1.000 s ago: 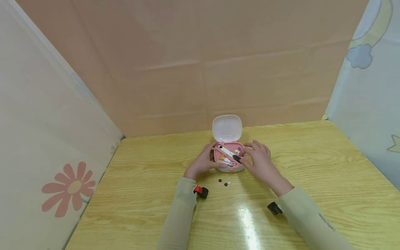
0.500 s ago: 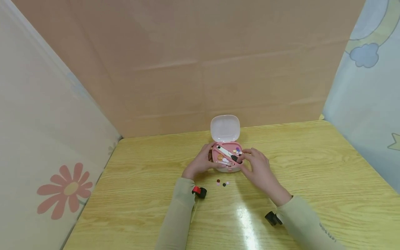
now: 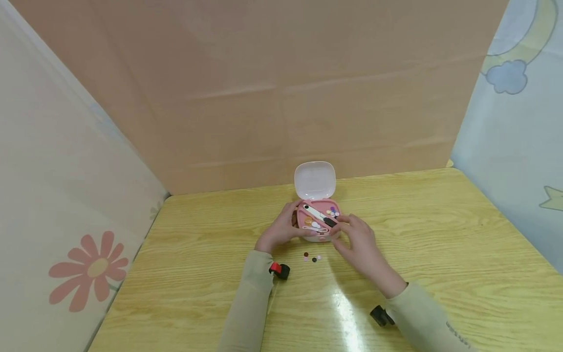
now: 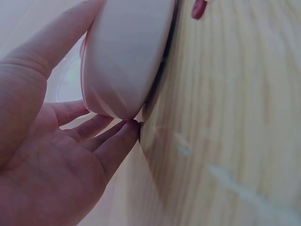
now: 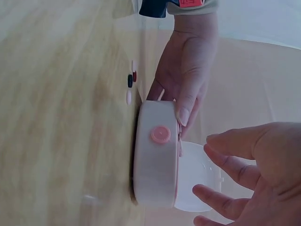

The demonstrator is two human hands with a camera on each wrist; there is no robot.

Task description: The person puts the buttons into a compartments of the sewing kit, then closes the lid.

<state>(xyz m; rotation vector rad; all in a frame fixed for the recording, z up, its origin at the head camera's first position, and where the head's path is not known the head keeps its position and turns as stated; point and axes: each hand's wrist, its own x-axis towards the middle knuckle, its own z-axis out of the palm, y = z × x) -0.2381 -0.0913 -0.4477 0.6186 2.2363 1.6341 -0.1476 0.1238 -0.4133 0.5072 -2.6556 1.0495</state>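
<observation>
Drawn slightly toward the person since a second ago, the right hand [image 3: 358,244] now sits at the near right corner of the hinged box [image 5: 155,179], leaving more of the small discs [image 3: 332,212] in its far right compartment uncovered. Its fingers are bent and loosely parted, with nothing visible between them; whether they touch the rim, I cannot tell. The left hand [image 3: 280,231] grips the box's left end, which seems the right way to steady it: a firm hold there, with light fingertip work over the tray, should keep the loose pieces from spilling.

The box rests on the surface [image 3: 206,244], its round pink latch [image 5: 161,134] facing the person, long axis left to right, lid [image 3: 314,181] raised behind. Inside, a slim white tool [image 3: 319,215] lies diagonally, its black end pointing near right, beside the right fingertips.
</observation>
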